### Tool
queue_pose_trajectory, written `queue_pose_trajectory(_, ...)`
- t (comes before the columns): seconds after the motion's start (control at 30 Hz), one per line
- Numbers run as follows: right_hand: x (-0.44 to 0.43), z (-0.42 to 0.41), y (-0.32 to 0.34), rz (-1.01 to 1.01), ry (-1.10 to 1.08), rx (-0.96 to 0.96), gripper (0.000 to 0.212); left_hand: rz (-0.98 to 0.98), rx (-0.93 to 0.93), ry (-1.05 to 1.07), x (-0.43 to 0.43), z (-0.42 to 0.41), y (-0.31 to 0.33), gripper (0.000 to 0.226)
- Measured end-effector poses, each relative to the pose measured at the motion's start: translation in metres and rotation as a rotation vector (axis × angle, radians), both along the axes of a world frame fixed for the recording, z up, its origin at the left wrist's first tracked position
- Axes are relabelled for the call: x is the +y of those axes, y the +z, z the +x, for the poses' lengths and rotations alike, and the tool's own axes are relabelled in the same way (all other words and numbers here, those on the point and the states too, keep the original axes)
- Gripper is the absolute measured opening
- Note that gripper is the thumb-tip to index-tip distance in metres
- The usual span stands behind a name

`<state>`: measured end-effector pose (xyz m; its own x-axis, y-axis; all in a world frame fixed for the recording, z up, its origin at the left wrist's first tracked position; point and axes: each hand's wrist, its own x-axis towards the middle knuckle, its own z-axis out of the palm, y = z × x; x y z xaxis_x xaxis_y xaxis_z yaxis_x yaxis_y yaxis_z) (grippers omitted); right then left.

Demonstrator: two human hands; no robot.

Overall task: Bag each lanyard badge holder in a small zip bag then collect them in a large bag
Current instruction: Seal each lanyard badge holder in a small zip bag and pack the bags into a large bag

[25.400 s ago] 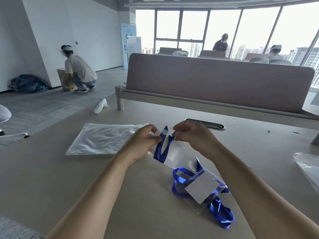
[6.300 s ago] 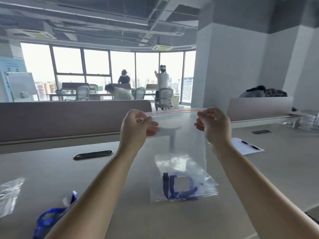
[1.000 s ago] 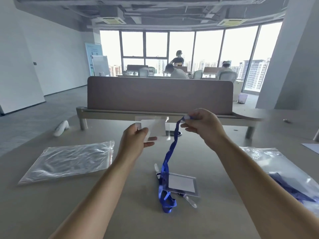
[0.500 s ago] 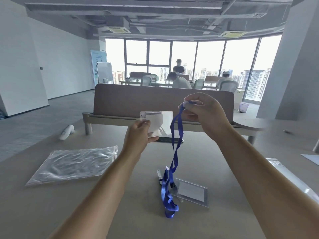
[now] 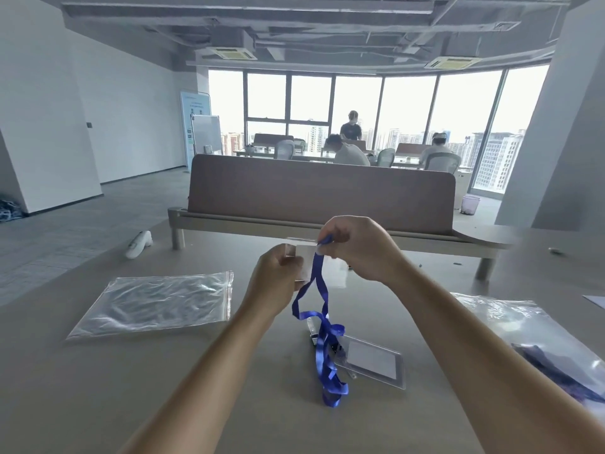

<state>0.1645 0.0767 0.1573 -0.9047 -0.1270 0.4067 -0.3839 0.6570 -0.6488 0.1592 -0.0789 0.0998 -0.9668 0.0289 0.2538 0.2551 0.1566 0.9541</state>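
My left hand [image 5: 275,283] grips the left edge of a small clear plastic piece with a white patch [image 5: 330,273], raised above the table; I cannot tell whether it is a small zip bag or a badge holder. My right hand [image 5: 360,247] pinches the top end of a blue lanyard [image 5: 322,322] right at that piece's upper edge. The lanyard hangs down in loops to a clear badge holder with a white card [image 5: 373,360], which lies flat on the table. A large clear bag [image 5: 530,335] at the right holds a bagged blue lanyard [image 5: 556,365].
A clear zip bag or stack of them [image 5: 157,303] lies flat at the left of the beige table [image 5: 98,388]. A brown divider panel [image 5: 320,194] stands along the table's far side. A white object [image 5: 139,244] lies on the floor beyond the left edge. People sit far behind.
Both hands have come down and closer together. The lanyard's top end is now at the clear piece's upper edge, and more of the lanyard lies slack in loops on the table.
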Motion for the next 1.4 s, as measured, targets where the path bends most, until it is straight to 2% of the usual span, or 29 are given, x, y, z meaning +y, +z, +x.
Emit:
queue_pose_trajectory(0.1,-0.007,-0.005,-0.009,0.103,-0.043,0.044,0.011,0.072,-0.013,-0.027,0.001,0.002,-0.004,0.023)
queue_pose_trajectory(0.4,-0.013,-0.007,-0.019,0.218,-0.075,0.065,0.014,0.111,0.019,-0.07,0.003,0.0,-0.014,0.017)
queue_pose_trajectory(0.57,-0.011,-0.009,-0.024,0.208,-0.074,0.069,0.011,-0.005,0.101,-0.009,0.005,0.003,-0.017,0.016)
queue_pose_trajectory(0.77,-0.01,-0.012,-0.035,0.119,-0.106,0.043,0.015,0.069,0.044,-0.026,0.004,-0.003,-0.022,0.013)
queue_pose_trajectory(1.03,-0.01,-0.013,-0.037,0.112,-0.102,0.032,0.013,-0.035,0.081,0.038,0.006,-0.006,-0.025,0.018)
queue_pose_trajectory(1.17,-0.01,-0.015,-0.043,0.119,-0.164,0.086,0.006,0.022,0.077,0.105,0.0,-0.01,-0.027,0.025)
queue_pose_trajectory(1.27,-0.008,-0.012,-0.054,0.039,-0.308,0.095,0.021,0.077,0.073,0.175,-0.009,-0.017,-0.024,0.028)
queue_pose_trajectory(1.33,-0.01,-0.009,-0.066,-0.096,-0.38,0.015,0.039,0.113,0.076,0.233,-0.014,-0.021,-0.021,0.028)
queue_pose_trajectory(1.4,-0.015,-0.01,-0.083,-0.169,-0.356,-0.098,0.05,0.134,0.078,0.275,-0.017,-0.025,-0.017,0.027)
